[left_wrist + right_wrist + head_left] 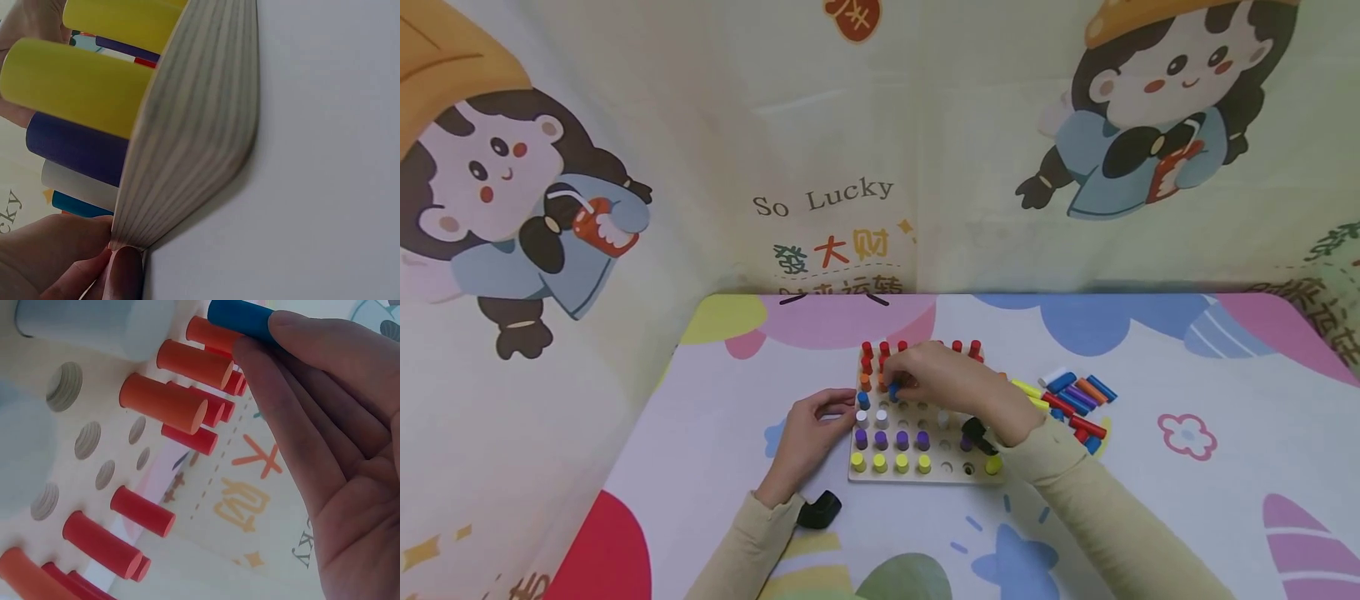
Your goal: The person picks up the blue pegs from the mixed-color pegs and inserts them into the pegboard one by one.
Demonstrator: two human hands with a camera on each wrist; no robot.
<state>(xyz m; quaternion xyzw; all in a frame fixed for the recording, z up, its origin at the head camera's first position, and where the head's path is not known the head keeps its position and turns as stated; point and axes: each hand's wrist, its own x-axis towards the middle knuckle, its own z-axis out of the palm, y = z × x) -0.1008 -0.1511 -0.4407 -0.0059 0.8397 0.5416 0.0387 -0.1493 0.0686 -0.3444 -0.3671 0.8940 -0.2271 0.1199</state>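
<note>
A board (887, 477) lies on the table (1150, 508), with a backdrop (820, 108) behind the table. Pegs (902, 463) stand in rows in the board; its front row has four on the left, then two bare holes (947, 468), then one at the right corner. Loose pegs (1075, 402) lie in a pile just right of the board. The left hand (817, 421) is at the board's left edge; the right hand (942, 375) is over its back half, with a held peg (237, 315) between the fingertips, though whether its end sits in a hole is unclear
</note>
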